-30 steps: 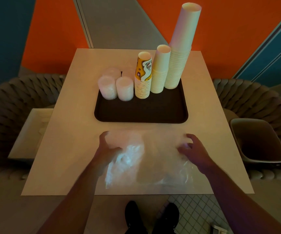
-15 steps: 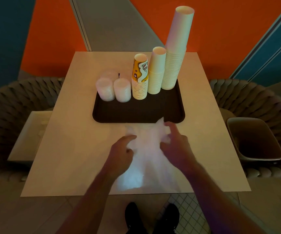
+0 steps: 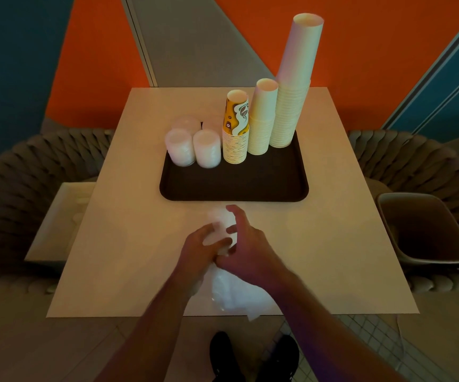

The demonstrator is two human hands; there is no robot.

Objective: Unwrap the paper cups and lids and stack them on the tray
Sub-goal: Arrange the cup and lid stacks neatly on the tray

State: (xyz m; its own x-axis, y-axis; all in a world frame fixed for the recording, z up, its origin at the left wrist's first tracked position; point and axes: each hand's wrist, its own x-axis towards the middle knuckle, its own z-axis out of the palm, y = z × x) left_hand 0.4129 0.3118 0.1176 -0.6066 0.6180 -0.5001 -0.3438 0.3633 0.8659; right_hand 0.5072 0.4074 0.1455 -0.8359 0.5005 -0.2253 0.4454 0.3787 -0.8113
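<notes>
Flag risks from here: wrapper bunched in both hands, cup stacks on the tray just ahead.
1. The tallest cup stack leans and stands at the tray's far right corner; a knock to the table could topple it.
2. The plastic wrapper overhangs the table's near edge; part could slip to the floor if the left hand and right hand lose it.
3. The bin sits off to the right, so a loose toss may miss.
</notes>
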